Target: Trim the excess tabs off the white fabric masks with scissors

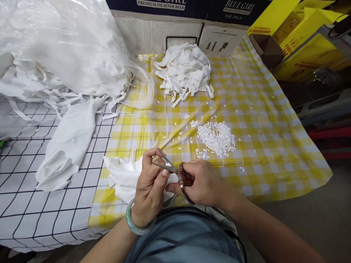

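Head view: right hand is clenched through the loops of the bronze-handled metal scissors, blades parted in a V. Left hand, a green jade bangle on its wrist, pinches the white fabric piece right at the blades, near the table's front edge. All sits on a yellow-white checked tablecloth. Beyond are a pile of tiny white cut bits and a heap of white strips. Clear plastic bag of white fabric at left. Dark blue carton at back reads "BLUE GIRL PREMIUM PILSENER BEER".
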The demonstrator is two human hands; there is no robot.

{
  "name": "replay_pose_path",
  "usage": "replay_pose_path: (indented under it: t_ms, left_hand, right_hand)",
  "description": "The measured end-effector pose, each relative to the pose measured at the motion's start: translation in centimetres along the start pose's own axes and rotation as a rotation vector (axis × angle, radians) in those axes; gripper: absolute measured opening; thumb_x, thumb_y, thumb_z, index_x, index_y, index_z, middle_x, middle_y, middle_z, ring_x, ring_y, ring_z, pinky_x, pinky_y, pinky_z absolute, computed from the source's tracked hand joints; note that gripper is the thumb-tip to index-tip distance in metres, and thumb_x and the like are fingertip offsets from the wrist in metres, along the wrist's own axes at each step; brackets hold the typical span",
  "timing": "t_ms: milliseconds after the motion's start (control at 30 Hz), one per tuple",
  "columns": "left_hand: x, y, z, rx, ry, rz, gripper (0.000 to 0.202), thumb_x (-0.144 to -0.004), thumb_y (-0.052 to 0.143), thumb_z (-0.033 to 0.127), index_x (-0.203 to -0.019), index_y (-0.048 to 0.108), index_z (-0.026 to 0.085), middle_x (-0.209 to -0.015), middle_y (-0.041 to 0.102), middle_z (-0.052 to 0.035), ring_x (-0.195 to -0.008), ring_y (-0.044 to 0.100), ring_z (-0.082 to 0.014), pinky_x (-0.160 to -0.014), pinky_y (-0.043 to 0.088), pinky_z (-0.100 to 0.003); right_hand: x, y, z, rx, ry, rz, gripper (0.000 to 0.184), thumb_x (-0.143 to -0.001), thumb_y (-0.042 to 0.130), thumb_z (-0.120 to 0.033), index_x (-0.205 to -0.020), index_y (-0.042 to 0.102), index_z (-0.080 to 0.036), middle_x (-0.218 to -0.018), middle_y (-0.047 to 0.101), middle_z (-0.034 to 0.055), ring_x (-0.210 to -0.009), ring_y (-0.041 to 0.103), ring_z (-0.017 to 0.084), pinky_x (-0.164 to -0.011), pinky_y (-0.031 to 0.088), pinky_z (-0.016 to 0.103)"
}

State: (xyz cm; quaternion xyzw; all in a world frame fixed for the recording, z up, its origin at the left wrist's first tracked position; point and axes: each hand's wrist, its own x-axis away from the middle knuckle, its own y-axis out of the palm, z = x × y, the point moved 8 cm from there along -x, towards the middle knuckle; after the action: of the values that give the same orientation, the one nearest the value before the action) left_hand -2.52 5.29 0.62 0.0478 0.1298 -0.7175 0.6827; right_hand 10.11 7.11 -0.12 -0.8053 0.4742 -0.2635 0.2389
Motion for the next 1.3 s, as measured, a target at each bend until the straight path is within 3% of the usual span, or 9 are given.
replay_pose_path:
  t_ms: [467, 567, 667, 767, 833, 933, 1100, 1200, 1300]
  left_hand:
    - [-2.2, 2.8, -2.5, 0.1, -0.18, -0.184, 0.027, -0.097, 0.047, 0.024, -0.074, 0.059, 0.021, -0.092, 0.052, -0.0061, -0.115, 0.042, -0.0213, -0.101, 0.037, -0.033]
    - [-1.4, 0.2, -2.1, 0.028, -0.193, -0.155, 0.026, -0.097, 0.048, 0.027, -0.076, 0.062, 0.021, -0.101, 0.052, -0.0069, -0.114, 0.045, -0.021, -0.098, 0.04, -0.031]
    - [0.2, -4.5, -1.3, -0.111, -0.231, -0.081, 0.025, -0.096, 0.05, 0.029, -0.078, 0.065, 0.021, -0.105, 0.053, -0.0071, -0.112, 0.048, -0.0212, -0.093, 0.042, -0.029]
    - [1.0, -9.5, 0.1, -0.172, -0.326, 0.008, 0.024, -0.093, 0.055, 0.035, -0.076, 0.065, 0.022, -0.108, 0.056, -0.0065, -0.106, 0.052, -0.0227, -0.077, 0.046, -0.027]
    - [-0.4, -11.9, 1.7, -0.184, -0.344, 0.07, 0.022, -0.09, 0.059, 0.039, -0.076, 0.066, 0.023, -0.109, 0.057, -0.0048, -0.094, 0.055, -0.0219, -0.062, 0.045, -0.028]
    - [-7.0, -12.9, 6.8, -0.187, -0.12, 0.164, 0.017, -0.087, 0.062, 0.035, -0.074, 0.066, 0.024, -0.104, 0.059, -0.0024, -0.079, 0.053, -0.0187, -0.057, 0.041, -0.029]
    - [-22.5, -9.3, 17.3, -0.107, 0.565, 0.207, 0.024, -0.087, 0.05, 0.013, -0.067, 0.06, 0.021, -0.093, 0.057, -0.0055, -0.08, 0.054, -0.0166, -0.057, 0.039, -0.029]
    - [-29.4, -6.6, 16.5, -0.245, 0.531, 0.218, 0.023, -0.081, 0.059, 0.005, -0.062, 0.058, 0.019, -0.094, 0.06, -0.0077, -0.097, 0.057, -0.0202, -0.091, 0.046, -0.038]
    - [-29.4, -4.5, 11.8, -0.328, 0.426, 0.298, 0.014, -0.074, 0.073, 0.01, -0.078, 0.06, 0.015, -0.112, 0.06, -0.0138, -0.117, 0.05, -0.0291, -0.109, 0.034, -0.05]
  right_hand:
    - [1.7, -4.7, 6.9, 0.158, 0.284, 0.2, 0.049, -0.071, 0.072, -0.061, -0.056, 0.049, -0.02, -0.052, 0.049, -0.0037, -0.05, 0.043, 0.011, -0.051, 0.031, 0.024]
    - [1.3, -3.1, 4.2, 0.125, 0.045, 0.209, 0.045, -0.068, 0.078, -0.058, -0.079, 0.059, -0.019, -0.076, 0.064, 0.0034, -0.073, 0.058, 0.02, -0.068, 0.045, 0.03]
    - [1.2, 2.1, 0.5, 0.054, -0.169, 0.1, 0.047, -0.065, 0.083, -0.046, -0.094, 0.061, -0.017, -0.095, 0.066, 0.0094, -0.091, 0.06, 0.025, -0.082, 0.048, 0.036]
    - [0.6, 6.6, -2.4, -0.011, -0.258, -0.016, 0.022, -0.07, 0.074, -0.018, -0.086, 0.058, -0.018, -0.088, 0.065, 0.0056, -0.084, 0.059, 0.021, -0.076, 0.049, 0.032]
    - [-1.2, 6.1, -3.8, -0.157, -0.264, -0.001, 0.017, -0.069, 0.066, -0.009, -0.077, 0.055, -0.02, -0.077, 0.061, 0.0007, -0.072, 0.057, 0.016, -0.067, 0.047, 0.027]
    - [-5.7, -1.2, -5.9, -0.427, -0.273, 0.167, 0.013, -0.07, 0.061, -0.013, -0.073, 0.051, -0.02, -0.073, 0.056, -0.0025, -0.065, 0.055, 0.012, -0.06, 0.045, 0.024]
    - [-13.8, -22.1, -10.7, -0.381, -0.427, 0.732, 0.016, -0.069, 0.06, -0.01, -0.077, 0.051, -0.021, -0.073, 0.056, -0.0044, -0.066, 0.053, 0.012, -0.065, 0.046, 0.026]
    - [-17.4, -30.0, -10.3, -0.221, -0.381, 0.959, 0.015, -0.073, 0.055, -0.009, -0.07, 0.047, -0.021, -0.067, 0.049, -0.0056, -0.065, 0.05, 0.012, -0.069, 0.045, 0.028]
    - [-18.4, -30.2, -7.1, -0.037, -0.212, 0.963, 0.016, -0.076, 0.06, -0.019, -0.066, 0.048, -0.021, -0.063, 0.049, -0.0045, -0.067, 0.05, 0.014, -0.074, 0.044, 0.031]
